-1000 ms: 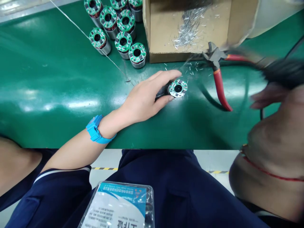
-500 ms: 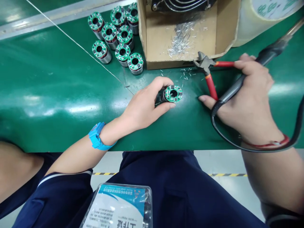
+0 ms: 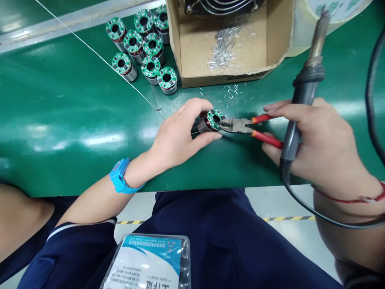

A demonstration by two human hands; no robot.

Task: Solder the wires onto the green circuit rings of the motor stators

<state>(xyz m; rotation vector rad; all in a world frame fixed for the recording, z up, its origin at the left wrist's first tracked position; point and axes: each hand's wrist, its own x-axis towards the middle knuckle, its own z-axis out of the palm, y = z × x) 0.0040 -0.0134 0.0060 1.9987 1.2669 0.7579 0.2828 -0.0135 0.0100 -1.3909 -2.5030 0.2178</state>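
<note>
My left hand (image 3: 177, 138) grips a small motor stator with a round green circuit board (image 3: 215, 119) on its end, thumb and fingers around its sides. The stator lies tilted, board facing right. My right hand (image 3: 325, 140) is closed round red-handled diagonal cutters (image 3: 240, 125), whose jaws touch the board's right edge. What lies between the jaws is too small to make out. A soldering iron (image 3: 303, 92) with a dark handle is also held in my right hand, its metal tip pointing up and away from the stator.
Several similar stators (image 3: 151, 66) stand upright at the back left. A cardboard box (image 3: 222, 80) holds a heap of wire clippings (image 3: 224, 52) and a black fan (image 3: 222, 6). Loose clippings (image 3: 231, 94) lie before it. A tape roll (image 3: 300, 36) and the iron's cable (image 3: 373, 92) are on the right.
My right hand has swung the cutters down and left, from near the box onto the stator's board. Their handles have come closer together. The soldering iron has turned more upright.
</note>
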